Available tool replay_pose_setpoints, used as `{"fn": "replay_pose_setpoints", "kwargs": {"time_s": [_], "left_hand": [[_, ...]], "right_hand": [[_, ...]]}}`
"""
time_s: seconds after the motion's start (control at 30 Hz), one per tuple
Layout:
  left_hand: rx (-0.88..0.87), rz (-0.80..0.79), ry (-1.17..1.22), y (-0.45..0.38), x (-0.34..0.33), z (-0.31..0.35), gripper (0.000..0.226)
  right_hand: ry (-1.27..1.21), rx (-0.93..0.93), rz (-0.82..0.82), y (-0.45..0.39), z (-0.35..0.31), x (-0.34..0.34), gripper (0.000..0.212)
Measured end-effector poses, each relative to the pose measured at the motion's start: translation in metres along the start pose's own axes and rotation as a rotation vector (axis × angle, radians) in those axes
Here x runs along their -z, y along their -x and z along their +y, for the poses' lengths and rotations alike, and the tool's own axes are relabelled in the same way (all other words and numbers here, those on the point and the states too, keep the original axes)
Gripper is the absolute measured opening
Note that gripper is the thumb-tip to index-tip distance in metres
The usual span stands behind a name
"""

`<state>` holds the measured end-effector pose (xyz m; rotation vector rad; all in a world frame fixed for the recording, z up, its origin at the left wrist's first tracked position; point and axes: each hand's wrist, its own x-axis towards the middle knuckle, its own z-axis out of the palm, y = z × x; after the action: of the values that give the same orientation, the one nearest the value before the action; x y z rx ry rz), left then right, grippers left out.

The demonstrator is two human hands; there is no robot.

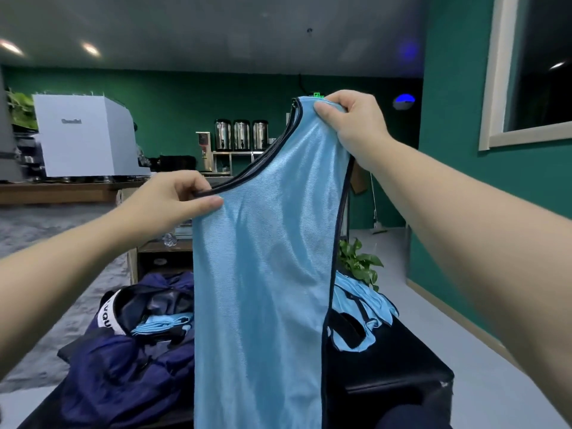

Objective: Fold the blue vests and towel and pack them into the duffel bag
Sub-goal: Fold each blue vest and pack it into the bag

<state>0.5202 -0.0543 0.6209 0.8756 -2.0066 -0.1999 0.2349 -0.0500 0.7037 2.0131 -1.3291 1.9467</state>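
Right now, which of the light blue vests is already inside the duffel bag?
The folded vest in the bag's open mouth; another hangs from both hands, and others lie unfolded on the black table.

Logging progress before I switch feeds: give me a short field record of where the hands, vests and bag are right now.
left hand: pinches the dark neckline trim of the held vest
right hand: grips the vest's shoulder, higher up
held vest: light blue, hanging unfolded in the air
duffel bag: navy, open, on the black table at left
in bag: blue fabric visible inside
other vests: loose pile on the table at right
towel: not identifiable
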Motion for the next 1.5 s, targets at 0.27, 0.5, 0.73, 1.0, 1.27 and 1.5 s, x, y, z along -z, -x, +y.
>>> {"fn": "replay_pose_setpoints", "kwargs": {"time_s": [0.27, 0.5, 0.73, 1.0, 1.27, 1.5], "left_hand": [[0.184, 0.029, 0.089, 0.004, -0.037, -0.043, 0.023], [0.450, -0.052, 0.206, 0.014, -0.118, -0.147, 0.016], [0.527, 0.090, 0.258, 0.020, -0.180, -0.224, 0.033], [0.736, 0.145, 0.346, 0.019, -0.220, -0.260, 0.046], [0.667, -0.042, 0.122, 0.031, -0.245, -0.301, 0.036], [0.578, -0.273, -0.073, 0.037, -0.264, -0.332, 0.039]], "right_hand": [[0.021, -0.043, -0.076, 0.006, 0.031, -0.024, 0.013], [0.094, -0.228, -0.214, 0.028, 0.132, -0.088, 0.018], [0.117, -0.299, -0.265, 0.045, 0.211, -0.148, 0.014], [0.079, -0.369, -0.295, 0.045, 0.268, -0.187, 0.011], [0.104, -0.441, -0.365, 0.062, 0.307, -0.221, 0.013], [0.106, -0.391, -0.488, 0.109, 0.289, -0.218, 0.010]]}}
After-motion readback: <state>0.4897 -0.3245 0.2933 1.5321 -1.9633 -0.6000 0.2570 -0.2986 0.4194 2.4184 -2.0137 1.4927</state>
